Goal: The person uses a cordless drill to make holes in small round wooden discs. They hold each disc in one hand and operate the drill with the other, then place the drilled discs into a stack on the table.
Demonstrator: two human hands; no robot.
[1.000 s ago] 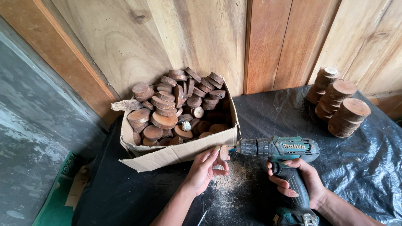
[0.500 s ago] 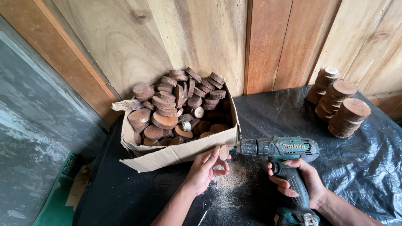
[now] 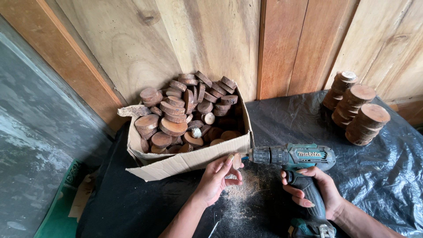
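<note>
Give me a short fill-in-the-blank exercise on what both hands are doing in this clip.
1. The right hand grips a teal cordless ____.
2. The left hand holds a small wooden disc against the tool's ____.
3. The cardboard box is full of round wooden ____.
4. Pale ____ lies on the black plastic sheet under the hands.

Missing words: drill; tip; slices; sawdust

Soft even daylight; sharp focus; faint glare on black plastic sheet [image 3: 387, 176]; edges bowed.

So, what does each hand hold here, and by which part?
The right hand holds the teal cordless drill by its handle. The left hand pinches a small wooden disc by its edges, against the drill's tip.
</note>
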